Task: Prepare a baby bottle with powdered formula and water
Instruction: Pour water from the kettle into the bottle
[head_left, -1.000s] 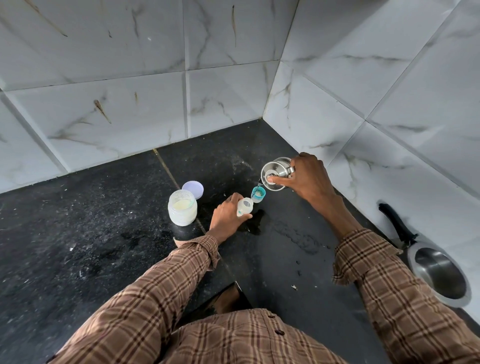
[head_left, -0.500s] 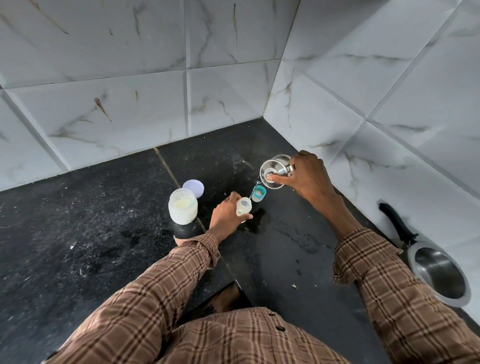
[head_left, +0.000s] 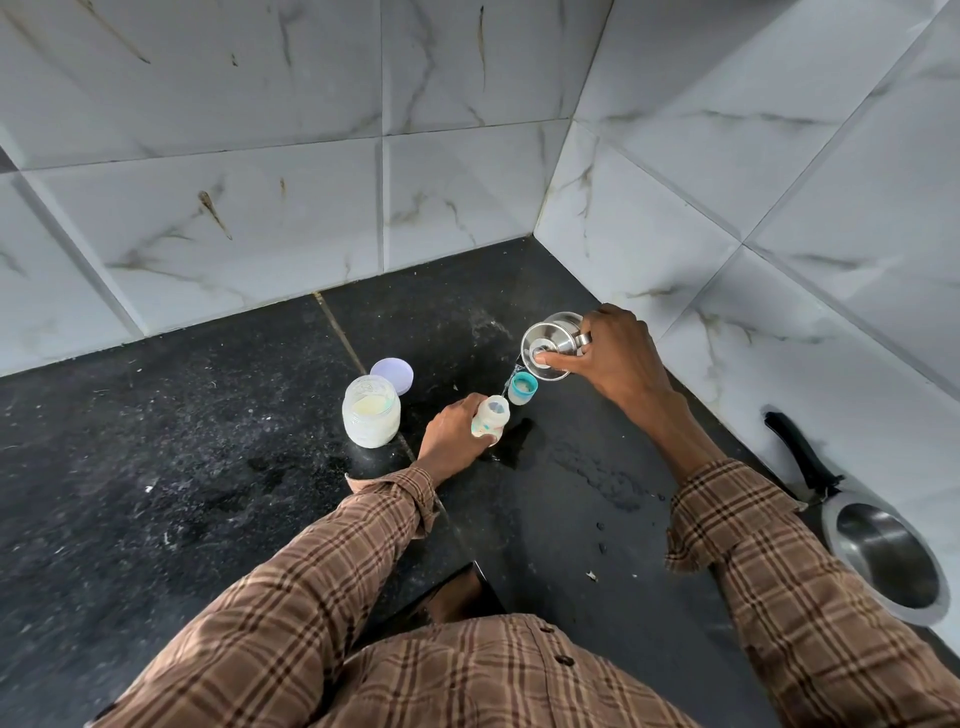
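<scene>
While the open white plastic jar (head_left: 371, 418) of pale yellow powder stands by its round lilac lid (head_left: 392, 375), the left hand (head_left: 451, 435) grips the small clear baby bottle (head_left: 491, 420) on the black stone counter (head_left: 156, 467); right hand (head_left: 615, 353) clasps a tilted steel cup (head_left: 551, 345) trickling water beside a teal bottle cap (head_left: 521, 388).
</scene>
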